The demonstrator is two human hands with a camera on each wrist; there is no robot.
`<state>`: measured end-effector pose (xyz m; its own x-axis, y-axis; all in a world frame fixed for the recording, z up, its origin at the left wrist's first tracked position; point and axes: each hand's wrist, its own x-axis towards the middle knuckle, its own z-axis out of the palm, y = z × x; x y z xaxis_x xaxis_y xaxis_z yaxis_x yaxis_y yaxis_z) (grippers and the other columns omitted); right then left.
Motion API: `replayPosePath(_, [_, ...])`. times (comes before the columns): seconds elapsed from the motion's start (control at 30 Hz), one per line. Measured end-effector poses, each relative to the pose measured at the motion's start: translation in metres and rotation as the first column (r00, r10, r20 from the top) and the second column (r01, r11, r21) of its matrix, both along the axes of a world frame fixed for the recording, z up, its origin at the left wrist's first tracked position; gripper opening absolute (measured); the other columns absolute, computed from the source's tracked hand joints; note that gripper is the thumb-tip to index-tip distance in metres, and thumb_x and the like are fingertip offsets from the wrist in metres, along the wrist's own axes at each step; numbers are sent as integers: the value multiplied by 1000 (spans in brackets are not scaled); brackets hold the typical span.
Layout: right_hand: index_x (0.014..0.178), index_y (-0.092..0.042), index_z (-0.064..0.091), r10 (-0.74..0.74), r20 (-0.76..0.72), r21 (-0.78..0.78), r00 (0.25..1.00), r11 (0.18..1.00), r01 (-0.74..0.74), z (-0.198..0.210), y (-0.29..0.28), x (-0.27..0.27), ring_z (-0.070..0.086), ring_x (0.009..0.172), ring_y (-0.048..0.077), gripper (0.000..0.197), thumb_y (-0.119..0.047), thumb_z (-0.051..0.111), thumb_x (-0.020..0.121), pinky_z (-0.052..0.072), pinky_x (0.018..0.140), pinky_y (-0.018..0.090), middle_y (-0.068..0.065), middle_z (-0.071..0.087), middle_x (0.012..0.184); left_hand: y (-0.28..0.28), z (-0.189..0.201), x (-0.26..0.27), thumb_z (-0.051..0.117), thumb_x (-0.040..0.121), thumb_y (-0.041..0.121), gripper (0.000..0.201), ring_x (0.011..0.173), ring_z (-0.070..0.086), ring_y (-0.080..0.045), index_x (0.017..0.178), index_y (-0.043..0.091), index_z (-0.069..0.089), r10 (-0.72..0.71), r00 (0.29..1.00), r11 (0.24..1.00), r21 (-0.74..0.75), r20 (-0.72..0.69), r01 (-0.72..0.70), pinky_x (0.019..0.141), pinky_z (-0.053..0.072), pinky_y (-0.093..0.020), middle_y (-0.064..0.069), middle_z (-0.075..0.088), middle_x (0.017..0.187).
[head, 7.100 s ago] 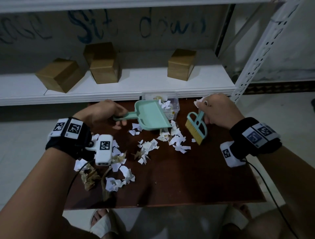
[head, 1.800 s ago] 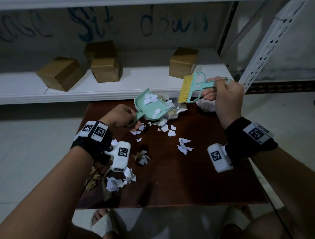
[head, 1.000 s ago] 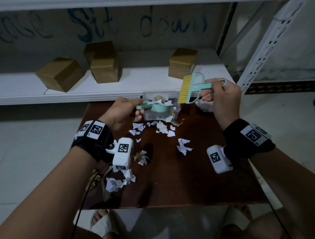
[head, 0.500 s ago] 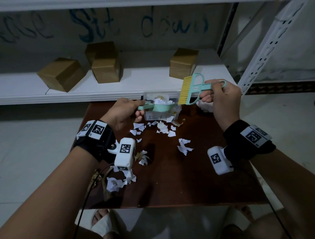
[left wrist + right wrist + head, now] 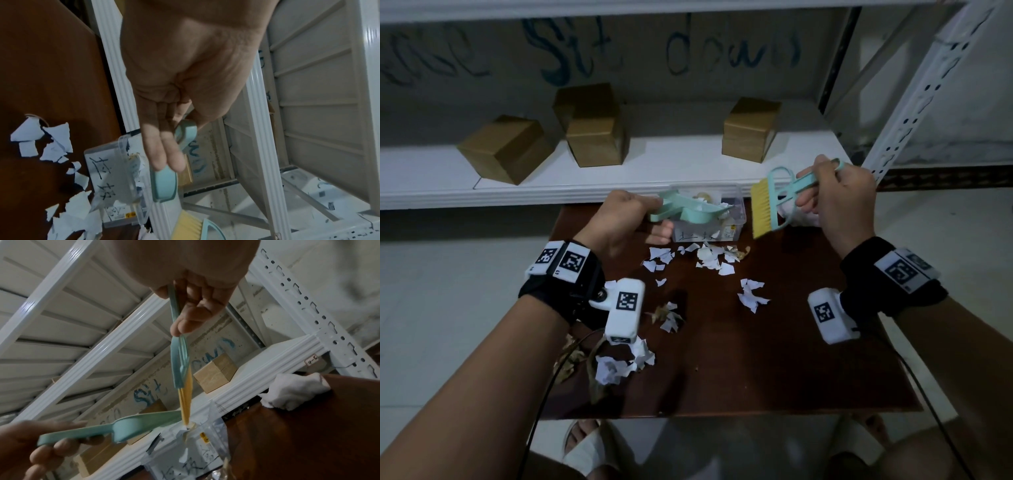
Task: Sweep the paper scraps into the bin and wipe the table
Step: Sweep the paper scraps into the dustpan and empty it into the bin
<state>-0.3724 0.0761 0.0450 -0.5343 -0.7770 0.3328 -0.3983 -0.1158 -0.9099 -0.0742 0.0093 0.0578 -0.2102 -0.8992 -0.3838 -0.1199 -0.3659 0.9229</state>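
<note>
My left hand [image 5: 626, 219] grips the handle of a mint-green dustpan [image 5: 693, 210] and holds it over a clear plastic bin [image 5: 709, 233] at the far edge of the brown table [image 5: 774, 359]; a few scraps lie at the pan's lip. To the right of the bin, my right hand [image 5: 839, 202] grips a mint brush [image 5: 774, 202] with yellow bristles, raised above the table. White paper scraps [image 5: 750, 294] lie scattered in front of the bin, with another heap [image 5: 619, 363] near the left front. In the right wrist view the brush [image 5: 180, 363] hangs bristles down, touching the dustpan [image 5: 131, 426].
A white crumpled cloth [image 5: 294, 391] lies at the table's far right corner, behind the brush. A white metal shelf [image 5: 654, 171] behind the table carries three brown cardboard boxes [image 5: 595, 126]. Pale floor surrounds the table; feet [image 5: 592, 448] show below its front edge.
The dustpan came up from the table with scraps and now sits level over the bin. The brush has dropped a little lower, to the right of the bin.
</note>
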Motion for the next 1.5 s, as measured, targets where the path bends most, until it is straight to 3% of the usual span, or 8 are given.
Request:
replayPosePath(0.13, [78,-9,73,71,-282,172,957,985,-23,-3,1,-4,73,62,22,58,-54,43,99,62,65,52,6,70,61,5,8,8,48,106,7,25,63,71,-27,110,-11,65,-18,1000,1000,-8,-15,18,61,64,-34,-24,71,80])
replayPosePath(0.33, [97,-20,77,417,-640,419,645,893,-162,-9,8,8,69,74,19,52,-53,38,103,55,82,40,1,73,77,6,10,14,47,104,1,22,60,71,-25,105,-12,64,28,1000,998,-64,15,-27,58,63,-33,-27,70,83])
replayPosePath(0.47, [125,-25,74,601,-566,534,564,789,-304,-17,9,21,63,87,21,29,-34,55,105,48,78,36,2,72,97,4,9,16,48,104,1,21,62,71,-25,102,-11,65,38,998,996,-83,43,-34,62,65,-35,-27,71,83])
replayPosePath(0.63, [121,-13,74,662,-559,609,500,737,-295,-39,6,39,63,85,23,33,-34,54,106,51,79,41,8,67,93,5,10,18,46,105,1,20,64,70,-24,103,-10,64,36,999,996,-77,35,-33,65,65,-36,-28,69,86])
replayPosePath(0.8, [137,-21,66,742,-515,673,429,660,-335,-54,10,57,59,88,24,33,-29,54,107,44,74,37,8,61,97,6,10,19,44,105,0,22,62,69,-23,102,-10,63,32,999,998,-63,32,-30,64,65,-35,-27,69,84])
replayPosePath(0.9, [124,-22,71,754,-521,682,400,649,-336,-56,10,60,55,82,19,26,-30,53,108,37,68,32,1,55,92,6,8,19,46,103,0,21,59,68,-23,109,-13,61,62,998,997,-43,31,-61,59,63,-34,-25,69,79])
replayPosePath(1.07, [93,-25,74,751,-491,666,441,650,-366,-47,8,54,60,73,17,20,-27,57,103,52,71,44,-2,61,77,3,8,22,46,103,-1,19,58,69,-22,103,-10,63,76,997,996,-46,23,-75,60,64,-34,-20,72,71])
replayPosePath(1.5, [87,-27,83,802,-399,709,444,577,-405,-16,14,42,67,64,10,26,-37,59,90,56,65,39,-5,77,77,1,4,27,47,105,1,26,61,72,-22,118,-17,59,5,999,1000,-2,33,-5,58,62,-31,-28,70,87])
